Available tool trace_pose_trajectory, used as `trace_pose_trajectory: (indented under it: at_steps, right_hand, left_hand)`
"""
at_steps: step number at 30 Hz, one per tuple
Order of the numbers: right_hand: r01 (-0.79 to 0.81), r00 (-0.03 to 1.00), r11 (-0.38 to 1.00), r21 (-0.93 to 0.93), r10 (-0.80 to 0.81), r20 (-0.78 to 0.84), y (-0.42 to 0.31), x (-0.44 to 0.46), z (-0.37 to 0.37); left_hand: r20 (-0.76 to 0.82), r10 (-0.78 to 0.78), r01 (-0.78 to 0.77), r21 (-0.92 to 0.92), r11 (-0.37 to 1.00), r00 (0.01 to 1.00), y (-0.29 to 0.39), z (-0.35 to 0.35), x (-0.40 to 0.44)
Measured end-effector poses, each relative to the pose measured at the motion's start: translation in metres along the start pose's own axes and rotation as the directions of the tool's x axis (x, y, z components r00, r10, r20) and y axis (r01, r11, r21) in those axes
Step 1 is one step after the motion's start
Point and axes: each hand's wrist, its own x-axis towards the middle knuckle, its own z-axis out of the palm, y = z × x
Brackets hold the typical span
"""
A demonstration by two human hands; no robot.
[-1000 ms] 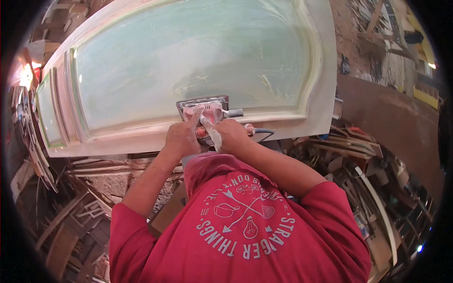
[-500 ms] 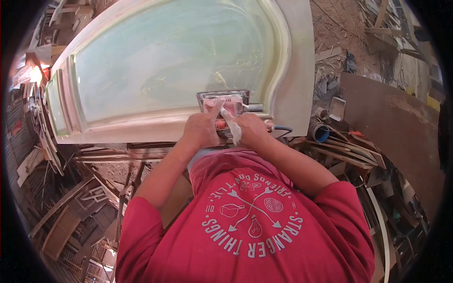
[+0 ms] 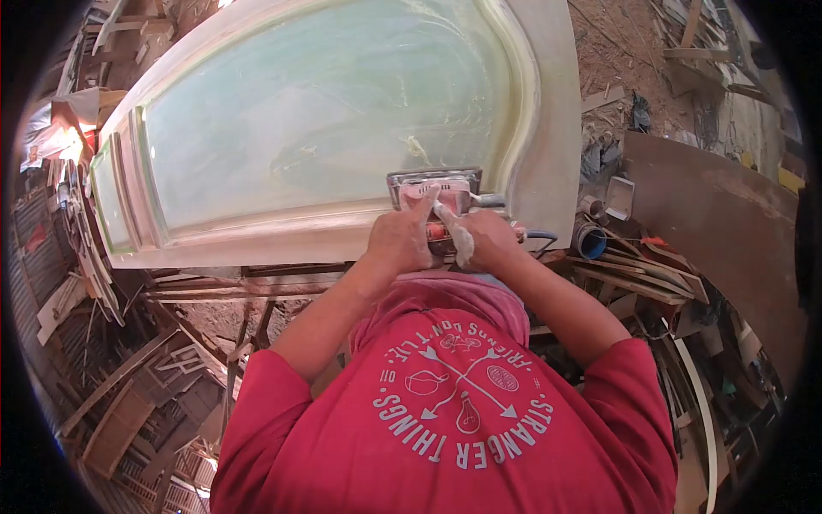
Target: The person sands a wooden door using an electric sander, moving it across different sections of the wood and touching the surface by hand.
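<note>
A dusty red sander with a dark square base rests on the near right part of a pale panelled door. My left hand grips the sander from the left, its thumb or finger reaching over the top. Wrapped round the right side is my right hand, with white dust or a white wrap on it. Both hands meet over the tool. A dark cable and a grey stub come out on the sander's right.
Wood strips and a blue-lined bucket lie at the door's right. A large brown board stands farther right. Wooden frames and scraps fill the lower left. A white tray is beside the board.
Both hands and the sander have moved right along the door's near edge, toward the panel's right corner. The camera view has shifted too. The grip looks the same.
</note>
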Motion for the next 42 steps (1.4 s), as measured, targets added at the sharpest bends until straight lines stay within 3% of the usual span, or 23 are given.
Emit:
trace_pose_trajectory:
  at_steps: [6,14,23,25,30,33,34,42]
  right_hand:
    - [0.050,0.997,0.999,0.014,-0.050,-0.052,-0.044,0.038,0.019]
    - [0.118,0.977,0.987,0.109,-0.096,-0.188,-0.018,0.024,0.033]
    - [-0.091,0.989,0.995,-0.042,0.095,0.113,0.015,-0.008,-0.023]
    - [-0.027,0.998,0.999,-0.018,0.028,0.047,0.016,-0.005,-0.012]
    - [0.003,1.000,0.999,0.047,-0.004,0.011,-0.017,0.020,0.000]
    - [0.122,0.986,0.990,0.071,-0.113,-0.120,-0.034,0.044,0.032]
    - [0.115,0.991,0.991,0.071,-0.109,-0.081,-0.042,0.054,0.039]
    - [0.180,0.949,0.971,0.156,-0.129,-0.288,-0.130,0.117,0.069]
  left_hand:
    - [-0.011,-0.033,0.034,0.053,0.998,0.999,-0.048,-0.012,-0.022]
    - [0.025,-0.070,0.068,0.072,0.995,0.997,-0.028,-0.013,-0.013]
    - [0.020,-0.013,0.014,-0.037,0.999,1.000,0.028,-0.004,0.011]
    - [0.045,-0.021,0.022,-0.042,0.999,0.999,0.024,-0.011,0.008]
    - [-0.002,-0.013,0.013,-0.011,1.000,1.000,-0.023,-0.007,-0.009]
    - [-0.013,-0.037,0.037,0.016,0.999,0.999,-0.056,-0.017,-0.024]
    - [-0.009,-0.046,0.046,0.021,0.999,0.999,-0.066,-0.022,-0.029]
    - [-0.018,-0.083,0.085,0.079,0.993,0.996,-0.176,-0.033,-0.063]
